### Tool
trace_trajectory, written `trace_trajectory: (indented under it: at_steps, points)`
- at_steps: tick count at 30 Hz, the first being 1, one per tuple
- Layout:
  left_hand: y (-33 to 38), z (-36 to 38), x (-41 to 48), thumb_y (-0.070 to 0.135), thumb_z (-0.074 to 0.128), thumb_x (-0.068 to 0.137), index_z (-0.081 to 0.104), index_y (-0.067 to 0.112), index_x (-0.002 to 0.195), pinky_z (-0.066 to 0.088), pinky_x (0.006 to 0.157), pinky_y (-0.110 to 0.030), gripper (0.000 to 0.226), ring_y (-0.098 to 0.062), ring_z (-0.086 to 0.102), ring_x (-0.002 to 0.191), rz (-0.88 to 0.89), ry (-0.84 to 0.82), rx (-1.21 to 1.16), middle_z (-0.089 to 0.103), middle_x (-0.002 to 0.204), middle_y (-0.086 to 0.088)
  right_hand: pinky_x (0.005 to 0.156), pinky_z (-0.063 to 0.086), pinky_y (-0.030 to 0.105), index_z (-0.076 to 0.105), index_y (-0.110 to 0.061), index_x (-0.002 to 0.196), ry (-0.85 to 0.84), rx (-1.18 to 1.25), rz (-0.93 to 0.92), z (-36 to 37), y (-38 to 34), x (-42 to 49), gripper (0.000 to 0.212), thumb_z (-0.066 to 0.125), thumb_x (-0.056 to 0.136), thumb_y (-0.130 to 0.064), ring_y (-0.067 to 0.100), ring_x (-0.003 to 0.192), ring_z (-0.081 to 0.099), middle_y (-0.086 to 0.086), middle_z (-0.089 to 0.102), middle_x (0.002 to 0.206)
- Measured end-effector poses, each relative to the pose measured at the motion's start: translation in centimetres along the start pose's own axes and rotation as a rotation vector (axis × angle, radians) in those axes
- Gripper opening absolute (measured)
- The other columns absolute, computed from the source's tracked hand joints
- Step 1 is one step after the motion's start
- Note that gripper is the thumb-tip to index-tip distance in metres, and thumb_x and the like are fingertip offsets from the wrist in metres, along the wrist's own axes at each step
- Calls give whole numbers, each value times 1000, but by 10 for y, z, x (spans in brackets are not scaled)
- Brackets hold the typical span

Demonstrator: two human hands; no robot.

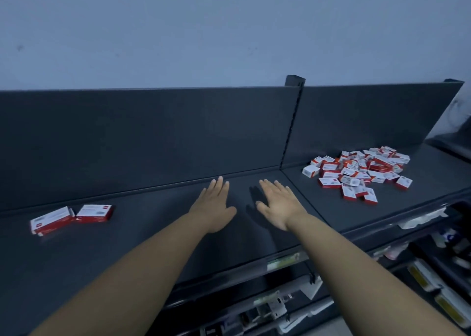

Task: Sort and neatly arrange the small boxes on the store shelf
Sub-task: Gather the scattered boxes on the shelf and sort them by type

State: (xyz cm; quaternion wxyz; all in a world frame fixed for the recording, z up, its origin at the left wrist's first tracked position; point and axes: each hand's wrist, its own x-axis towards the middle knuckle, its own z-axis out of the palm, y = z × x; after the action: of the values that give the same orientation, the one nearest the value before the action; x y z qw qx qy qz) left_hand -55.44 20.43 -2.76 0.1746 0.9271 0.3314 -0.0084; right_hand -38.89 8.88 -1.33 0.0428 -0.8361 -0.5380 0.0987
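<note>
Both arms reach out, left hand (213, 206) and right hand (277, 203) flat, fingers spread, holding nothing over the dark shelf (153, 233). Jumbled boxes (359, 172) at two o'clock, two boxes (72, 217) at ten.

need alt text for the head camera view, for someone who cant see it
Two bare hands, left hand and right hand, reach out open and empty over a dark grey metal store shelf. A jumbled pile of small red-and-white cardboard boxes lies to the right, and two larger red-and-white boxes lie flat at far left.
</note>
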Motion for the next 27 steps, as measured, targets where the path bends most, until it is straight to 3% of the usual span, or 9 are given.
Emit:
trace_trajectory:
  at_steps: [7, 27]
  points:
    - [53, 19, 24, 34, 27, 99, -9, 13, 154, -7, 121, -37, 69, -20, -19, 148, -4, -36, 27, -20, 160, -5, 124, -2, 38, 3, -20, 159, 3, 9, 8, -1, 53, -10, 68, 33, 103, -43, 19, 153, -6, -3, -3, 167]
    - [141, 37, 175, 31, 32, 98, -4, 13, 155, -4, 122, -40, 69, -20, -15, 149, 216, -130, 12, -15, 162, -4, 124, 1, 40, 4, -17, 159, 54, 53, 233, -13, 179, 31, 67, 32, 104, -43, 22, 153, 0, 2, 0, 167]
